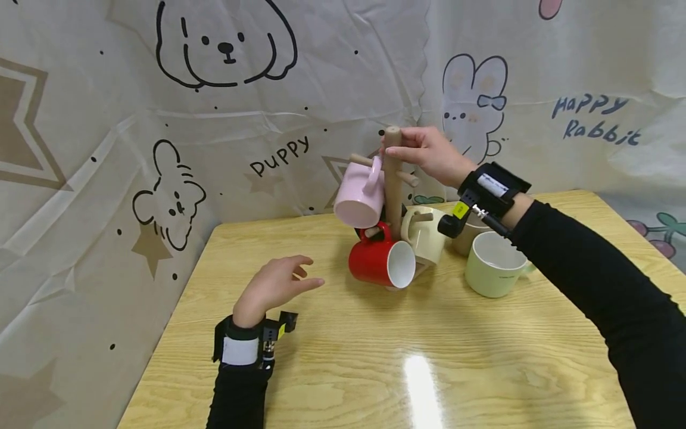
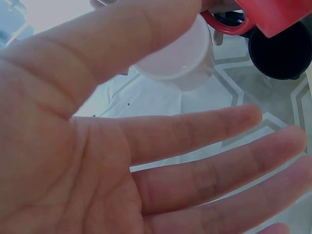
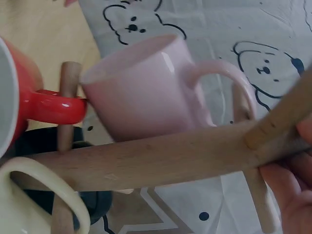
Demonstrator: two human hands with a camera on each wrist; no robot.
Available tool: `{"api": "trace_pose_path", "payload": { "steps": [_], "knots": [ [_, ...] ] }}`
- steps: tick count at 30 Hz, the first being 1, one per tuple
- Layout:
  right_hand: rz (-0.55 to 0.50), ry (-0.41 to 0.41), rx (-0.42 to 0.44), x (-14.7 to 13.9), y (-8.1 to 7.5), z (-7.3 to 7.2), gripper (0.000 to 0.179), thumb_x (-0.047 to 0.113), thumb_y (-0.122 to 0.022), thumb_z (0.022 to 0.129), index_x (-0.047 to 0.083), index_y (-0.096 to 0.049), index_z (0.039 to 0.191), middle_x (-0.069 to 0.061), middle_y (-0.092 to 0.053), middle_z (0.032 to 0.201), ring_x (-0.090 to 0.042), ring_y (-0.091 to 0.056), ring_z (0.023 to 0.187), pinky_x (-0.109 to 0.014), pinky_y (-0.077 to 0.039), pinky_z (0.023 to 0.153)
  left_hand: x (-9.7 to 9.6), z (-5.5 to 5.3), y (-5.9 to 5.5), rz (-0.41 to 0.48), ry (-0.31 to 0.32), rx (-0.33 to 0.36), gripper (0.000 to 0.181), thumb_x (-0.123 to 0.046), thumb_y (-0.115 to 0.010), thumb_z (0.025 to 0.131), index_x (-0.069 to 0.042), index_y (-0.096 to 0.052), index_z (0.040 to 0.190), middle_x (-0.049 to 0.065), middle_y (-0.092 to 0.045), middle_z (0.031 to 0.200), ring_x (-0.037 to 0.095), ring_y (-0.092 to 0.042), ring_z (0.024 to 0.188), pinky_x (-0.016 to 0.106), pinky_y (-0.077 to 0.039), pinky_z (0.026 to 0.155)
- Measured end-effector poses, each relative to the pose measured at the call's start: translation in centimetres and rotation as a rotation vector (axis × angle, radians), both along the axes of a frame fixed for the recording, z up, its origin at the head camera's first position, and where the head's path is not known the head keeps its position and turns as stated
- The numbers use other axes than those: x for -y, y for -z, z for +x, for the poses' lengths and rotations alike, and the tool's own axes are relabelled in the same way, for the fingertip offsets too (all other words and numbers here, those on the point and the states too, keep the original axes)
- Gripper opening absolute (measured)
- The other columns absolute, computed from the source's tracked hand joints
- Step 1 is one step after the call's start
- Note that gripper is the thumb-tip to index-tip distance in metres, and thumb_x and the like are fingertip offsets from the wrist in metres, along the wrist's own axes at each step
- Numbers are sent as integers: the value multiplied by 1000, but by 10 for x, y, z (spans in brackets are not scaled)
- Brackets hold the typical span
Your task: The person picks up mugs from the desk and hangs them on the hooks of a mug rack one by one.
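Note:
My right hand (image 1: 429,152) grips the post of a wooden mug tree (image 1: 393,196) near its top, thumb on the near side. A pink mug (image 1: 360,193) hangs by its handle from an upper left peg. Lower down, a red mug (image 1: 375,262) and a cream mug (image 1: 429,241) hang on pegs at the front and right. Behind the post a dark mug (image 3: 97,207) is mostly hidden in the right wrist view. Left of the tree, my left hand (image 1: 276,283) hovers over the table with relaxed, spread fingers, holding nothing and apart from the mugs.
On the wooden table (image 1: 321,369), a light green mug (image 1: 490,274) stands upright to the right of the tree. A brownish mug (image 1: 465,241) behind it is partly hidden by the right wrist camera. A printed cloth (image 1: 268,190) hangs along the table's back edge.

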State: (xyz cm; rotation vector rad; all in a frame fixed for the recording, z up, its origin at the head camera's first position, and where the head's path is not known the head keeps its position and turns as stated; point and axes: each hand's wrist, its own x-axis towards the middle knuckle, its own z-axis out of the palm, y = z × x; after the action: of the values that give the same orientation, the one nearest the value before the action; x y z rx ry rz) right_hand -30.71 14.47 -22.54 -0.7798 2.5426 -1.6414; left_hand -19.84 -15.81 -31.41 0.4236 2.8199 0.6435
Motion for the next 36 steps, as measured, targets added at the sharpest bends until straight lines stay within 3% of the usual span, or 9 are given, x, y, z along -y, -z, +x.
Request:
{"api": "trace_pose_path", "payload": {
  "steps": [7,13,16,29,32,36],
  "knots": [
    [-33,179,-107,16,5,11,29,11,-62,87,-2,-63,113,-13,-68,103,-2,-60,81,-15,-47,72,0,1,0,2,-1,0,55,-39,-61,86,-4,-52,128,17,-64,112,29,-61,101,40,-52,79],
    [-13,284,-163,31,5,27,29,15,-63,87,0,-64,112,-17,-66,110,-22,-65,97,-30,-52,84,-1,2,-2,-10,-9,0,55,-39,-61,86,-4,-52,128,16,-63,112,31,-61,103,41,-51,81],
    [-3,331,-183,35,6,32,28,16,-63,87,1,-65,110,-17,-66,109,-24,-65,97,-34,-52,85,-1,3,-3,-11,-8,3,55,-39,-61,86,-4,-51,128,16,-63,112,31,-60,103,41,-51,80],
    [-11,305,-116,28,9,41,42,11,-65,85,4,-55,125,-17,-61,120,-27,-61,108,-35,-49,90,-2,6,-4,-6,-5,0,56,-40,-61,86,-5,-52,128,17,-63,112,30,-61,102,41,-51,80],
    [-40,319,-85,18,9,51,45,12,-66,84,5,-53,127,-16,-59,123,-25,-59,111,-34,-49,92,-1,7,-5,-8,-3,-4,56,-40,-61,86,-4,-51,128,17,-63,113,30,-61,102,42,-51,80],
    [-57,329,-78,1,11,76,40,16,-65,85,4,-56,122,-15,-59,123,-19,-59,108,-27,-48,93,0,9,-7,-7,2,-11,57,-40,-61,86,-4,-51,128,17,-63,113,31,-61,103,42,-52,80]
  ]
}}
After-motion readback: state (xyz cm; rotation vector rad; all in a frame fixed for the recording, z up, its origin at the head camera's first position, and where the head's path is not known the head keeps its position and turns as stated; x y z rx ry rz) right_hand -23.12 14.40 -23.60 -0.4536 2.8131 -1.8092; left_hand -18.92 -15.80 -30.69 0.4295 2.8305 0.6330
